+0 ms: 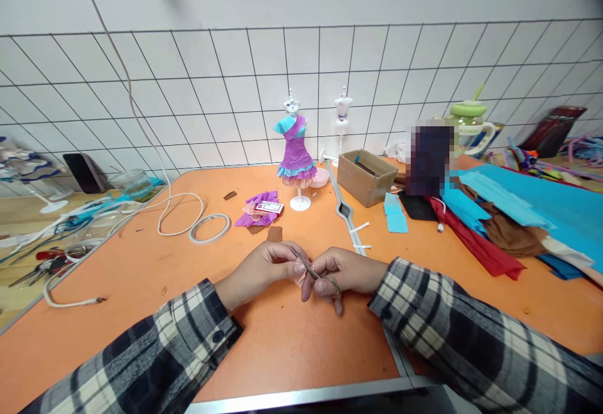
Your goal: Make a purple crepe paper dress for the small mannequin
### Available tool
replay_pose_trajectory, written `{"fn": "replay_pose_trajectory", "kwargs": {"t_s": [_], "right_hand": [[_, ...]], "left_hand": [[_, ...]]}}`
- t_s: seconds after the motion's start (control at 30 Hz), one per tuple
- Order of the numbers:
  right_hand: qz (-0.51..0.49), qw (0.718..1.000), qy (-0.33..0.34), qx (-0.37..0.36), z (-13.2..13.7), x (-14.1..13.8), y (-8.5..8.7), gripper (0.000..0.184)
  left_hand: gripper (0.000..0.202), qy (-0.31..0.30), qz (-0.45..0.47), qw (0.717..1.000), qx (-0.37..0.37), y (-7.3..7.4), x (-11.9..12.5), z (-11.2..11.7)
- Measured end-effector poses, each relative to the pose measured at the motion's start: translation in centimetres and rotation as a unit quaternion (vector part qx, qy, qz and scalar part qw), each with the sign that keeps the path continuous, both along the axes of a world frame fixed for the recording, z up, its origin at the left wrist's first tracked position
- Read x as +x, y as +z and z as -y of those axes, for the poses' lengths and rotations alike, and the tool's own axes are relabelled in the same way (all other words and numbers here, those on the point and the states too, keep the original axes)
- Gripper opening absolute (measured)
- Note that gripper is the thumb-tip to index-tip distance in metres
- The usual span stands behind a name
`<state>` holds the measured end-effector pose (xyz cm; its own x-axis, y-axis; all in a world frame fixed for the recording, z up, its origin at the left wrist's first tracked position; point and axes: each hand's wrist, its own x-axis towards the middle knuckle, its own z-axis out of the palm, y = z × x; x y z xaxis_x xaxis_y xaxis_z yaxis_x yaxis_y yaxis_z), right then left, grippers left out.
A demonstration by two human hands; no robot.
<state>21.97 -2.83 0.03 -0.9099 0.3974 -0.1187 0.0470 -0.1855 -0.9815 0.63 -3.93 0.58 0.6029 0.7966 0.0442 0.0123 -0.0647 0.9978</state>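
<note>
My right hand (pixel 349 269) is closed round a small pair of metal scissors (pixel 311 270), with a finger loop showing near its fingertips. The blades point up and left towards my left hand (pixel 271 268). Thumb and fingers of that left hand pinch a small pale pink piece of fabric (pixel 299 279), mostly hidden by the fingers and the scissors. Both hands are just above the orange tabletop (pixel 282 351), close together. Brown fabric scraps (pixel 274 234) lie just beyond my left hand.
Behind the hands stands a mini dress form in a purple and blue dress (pixel 296 150), near a bare form (pixel 343 115) and a cardboard box (pixel 367 178). Tape (pixel 193 235), a white cable (pixel 162 219) and purple fabric (pixel 245 216) lie left; folded cloths (pixel 509 232) lie right.
</note>
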Motion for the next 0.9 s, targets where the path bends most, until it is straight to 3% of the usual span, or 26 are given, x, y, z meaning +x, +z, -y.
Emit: {"fn": "replay_pose_trajectory", "kwargs": {"t_s": [0.2,0.27,0.37,0.43,0.57,0.7,0.8,0.9], "right_hand": [[0.010,0.999,-0.045,0.011,-0.3,0.3,0.2,0.054],[0.003,0.991,-0.131,0.036,-0.6,0.5,0.2,0.053],[0.000,0.945,-0.315,0.087,-0.9,0.5,0.4,0.046],[0.018,0.922,-0.373,0.104,-1.0,0.3,0.5,0.042],[0.066,0.930,-0.347,0.099,-0.9,-0.3,0.4,0.039],[0.099,0.924,-0.349,0.122,-1.1,-0.3,0.0,0.030],[0.147,0.895,-0.385,0.169,-1.7,0.1,-0.3,0.024],[0.217,0.842,-0.419,0.260,-2.5,0.8,-0.7,0.018]], "left_hand": [[0.033,0.041,0.010,0.999,-0.016,-0.2,0.1,-0.1],[0.032,0.091,0.034,0.994,-0.058,-0.6,0.0,-0.4],[0.029,0.154,0.061,0.981,-0.100,-0.9,0.0,-0.7],[0.031,0.162,0.044,0.982,-0.090,-0.8,0.1,-0.6],[0.034,0.152,-0.028,0.986,-0.064,-0.1,0.8,0.0],[0.037,0.156,-0.036,0.985,-0.070,0.1,0.9,0.2],[0.035,0.204,-0.024,0.976,-0.070,-0.2,0.5,-0.2],[0.033,0.259,-0.008,0.963,-0.068,-0.4,0.2,-0.5]]}}
